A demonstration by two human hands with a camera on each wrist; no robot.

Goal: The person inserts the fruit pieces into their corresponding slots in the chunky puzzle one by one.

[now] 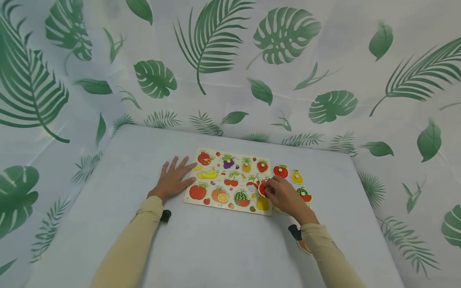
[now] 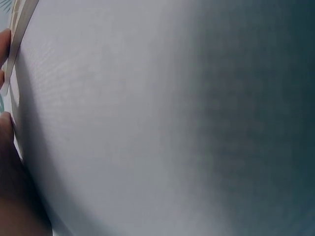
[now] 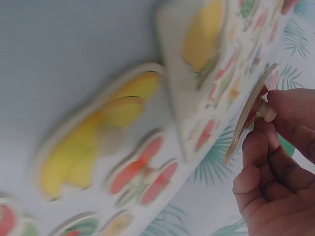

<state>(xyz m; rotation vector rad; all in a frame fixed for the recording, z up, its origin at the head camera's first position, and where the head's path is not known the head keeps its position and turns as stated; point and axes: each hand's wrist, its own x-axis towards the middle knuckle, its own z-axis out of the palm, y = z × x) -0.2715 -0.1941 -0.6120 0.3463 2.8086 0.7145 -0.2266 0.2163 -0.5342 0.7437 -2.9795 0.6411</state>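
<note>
A cream wooden fruit puzzle board (image 1: 225, 205) lies on the table. My left hand (image 1: 172, 181) rests flat beside its left edge, fingers spread, with fingertips touching the board; only bits of its fingers (image 2: 4, 46) show in the left wrist view. Above the board's right side, my right hand (image 1: 284, 196) pinches a red fruit puzzle piece (image 1: 262, 189) by its small knob. The right wrist view shows that piece (image 3: 243, 120) edge-on and tilted, apart from the board. Knobbed grape (image 1: 228, 162), pineapple (image 1: 246, 165) and strawberry (image 1: 262, 166) pieces sit in the board's top row.
Right of the board lie loose apple (image 1: 280, 172), pear (image 1: 297, 177) and watermelon (image 1: 305, 197) pieces. Banana (image 3: 78, 152) and cherry (image 3: 140, 174) pieces show in the right wrist view. Another piece (image 1: 304, 247) is partly hidden by the right forearm. A leaf-patterned cloth (image 1: 216, 100) stands behind the table.
</note>
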